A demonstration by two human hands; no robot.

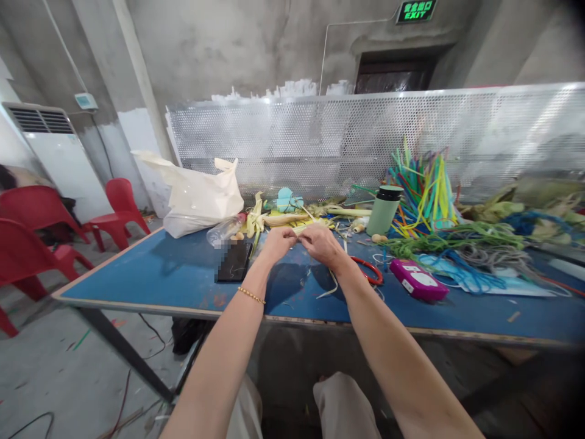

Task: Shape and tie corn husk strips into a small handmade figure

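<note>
My left hand (280,244) and my right hand (322,245) meet fingertip to fingertip above the blue table, both closed in a pinch. Between them runs a thin pale strip (300,230) that looks like dried plant husk; my fingers cover much of it. Just behind the hands lies a heap of yellowish husks (256,218). Left of my left hand is a dark flat tablet-like object (235,262), partly blurred out. A red ring-shaped coil (375,272) rests by my right wrist.
A white plastic bag (201,195) and a clear bottle (223,231) stand left. To the right are a green tumbler (384,210), colourful strips (429,189), green cord (457,241) and a magenta box (418,280). A perforated metal panel (274,134) backs the table (150,268).
</note>
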